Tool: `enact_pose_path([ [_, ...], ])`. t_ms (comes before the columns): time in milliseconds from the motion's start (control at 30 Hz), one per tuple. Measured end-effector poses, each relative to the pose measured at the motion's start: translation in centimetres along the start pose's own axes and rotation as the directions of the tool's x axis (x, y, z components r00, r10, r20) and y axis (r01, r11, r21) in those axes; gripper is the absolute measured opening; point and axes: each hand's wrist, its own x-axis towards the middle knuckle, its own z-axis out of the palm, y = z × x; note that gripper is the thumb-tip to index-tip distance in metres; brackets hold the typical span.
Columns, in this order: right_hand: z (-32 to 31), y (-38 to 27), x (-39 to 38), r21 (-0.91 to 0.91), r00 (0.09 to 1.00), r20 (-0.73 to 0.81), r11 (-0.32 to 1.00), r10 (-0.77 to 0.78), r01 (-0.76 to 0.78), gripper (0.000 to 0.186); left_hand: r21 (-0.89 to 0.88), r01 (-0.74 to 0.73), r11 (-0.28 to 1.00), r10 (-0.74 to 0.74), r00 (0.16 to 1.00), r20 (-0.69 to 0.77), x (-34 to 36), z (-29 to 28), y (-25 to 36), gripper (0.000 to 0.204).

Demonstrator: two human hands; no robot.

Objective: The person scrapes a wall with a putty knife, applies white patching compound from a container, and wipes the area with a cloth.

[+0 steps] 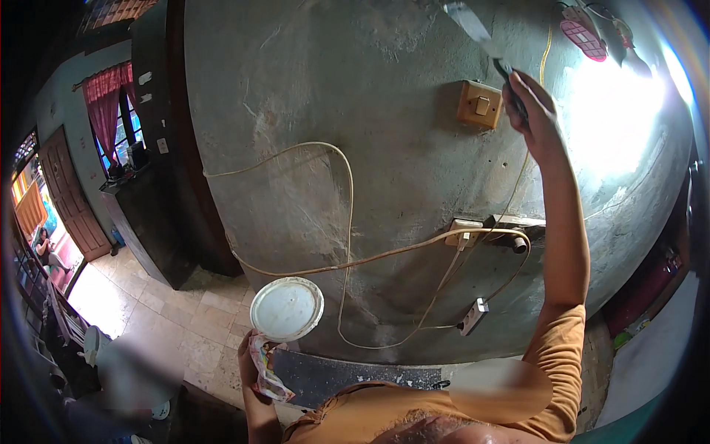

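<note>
1. One putty knife (473, 29), blade flat against the grey plastered wall (370, 111), is clenched in the raised right hand (529, 103) far right, above a wall switch (479, 104).
2. Left hand (255, 366), near, grips a white round lid (286, 308) and a crumpled wrapper (266, 374), kept level like a palette.

Person in an orange short-sleeved top

The orange sleeve (558, 337) ends above the right elbow, and the same fabric covers the chest at the lower edge; both forearms and both hands are bare, with no gloves, watch or rings visible.
</note>
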Motion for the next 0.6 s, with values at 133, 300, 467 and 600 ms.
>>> enact_pose_path([
  [133, 2.1, -1.9, 3.0, -0.277, 0.977, -0.047, 0.942, -0.208, 0.188, 0.034, -0.024, -0.050, 0.998, 0.050, 0.999, 0.012, 0.3, -2.6, -1.6, 0.033],
  [300, 0.8, -1.0, 7.3, -0.467, 0.934, 0.002, 0.825, -0.358, 0.317, 0.034, -0.074, -0.043, 0.996, 0.042, 0.999, -0.005, -0.6, -2.5, -2.0, 0.031],
  [467, 0.6, -0.3, 9.9, -0.568, 0.895, 0.029, 0.730, -0.445, 0.381, 0.037, -0.055, -0.108, 0.993, 0.105, 0.993, -0.050, 1.1, -7.0, -5.7, 0.028],
  [600, 0.1, 0.2, 10.6, -0.722, 0.821, 0.038, 0.552, -0.570, 0.417, 0.035, -0.058, -0.057, 0.997, 0.057, 0.998, -0.009, 0.6, -6.4, -4.8, 0.027],
])
